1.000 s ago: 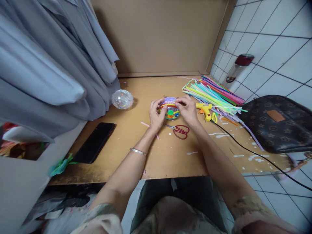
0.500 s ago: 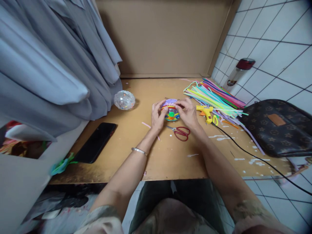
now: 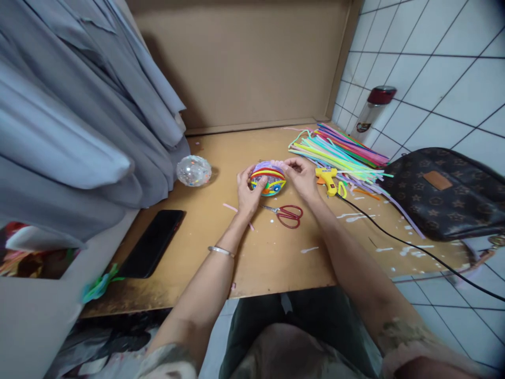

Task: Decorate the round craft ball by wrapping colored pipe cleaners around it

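A round ball [image 3: 269, 172] wrapped in purple, red and yellow strips, with blue, green and orange shapes on its near side, is held above the middle of the table. My left hand [image 3: 249, 190] grips its left side, thumb across the front. At the ball's upper right, the fingers of my right hand [image 3: 300, 175] pinch the end of a pale pink fuzzy strip [image 3: 278, 165] that runs over the top. Red-handled scissors [image 3: 290, 216] lie just below the ball. A yellow glue gun [image 3: 328, 180] rests right of my right hand.
Colourful pipe cleaners [image 3: 343, 152] lie at the back right, beside a dark patterned bag [image 3: 445, 195] and a red-lidded bottle [image 3: 371, 113]. A clear ball [image 3: 194, 171] and black phone [image 3: 153, 243] are on the left. The glue gun's cord [image 3: 394, 239] crosses the right side.
The view has shifted slightly. The ball has turned, showing more red and yellow bands and a blue shape, and my right hand has moved away from its front to its upper right edge.
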Action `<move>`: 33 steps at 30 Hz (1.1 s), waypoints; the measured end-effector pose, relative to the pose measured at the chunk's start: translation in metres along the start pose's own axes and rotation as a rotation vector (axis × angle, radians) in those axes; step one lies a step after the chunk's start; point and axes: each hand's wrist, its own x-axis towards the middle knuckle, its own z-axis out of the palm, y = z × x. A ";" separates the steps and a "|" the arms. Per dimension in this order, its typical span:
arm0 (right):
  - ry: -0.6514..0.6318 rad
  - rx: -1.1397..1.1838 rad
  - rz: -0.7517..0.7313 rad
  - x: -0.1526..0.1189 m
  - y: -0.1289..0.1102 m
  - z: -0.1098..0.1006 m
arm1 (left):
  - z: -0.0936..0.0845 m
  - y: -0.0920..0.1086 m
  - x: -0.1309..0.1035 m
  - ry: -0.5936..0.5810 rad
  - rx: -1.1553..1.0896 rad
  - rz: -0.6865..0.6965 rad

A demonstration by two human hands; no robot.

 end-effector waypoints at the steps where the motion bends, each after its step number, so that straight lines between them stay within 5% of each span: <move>1: -0.003 -0.035 -0.024 -0.001 -0.002 0.000 | 0.000 0.001 0.000 -0.005 -0.001 0.000; 33: -0.074 -0.365 -0.315 -0.012 -0.009 -0.001 | 0.005 0.011 -0.002 -0.047 0.009 0.005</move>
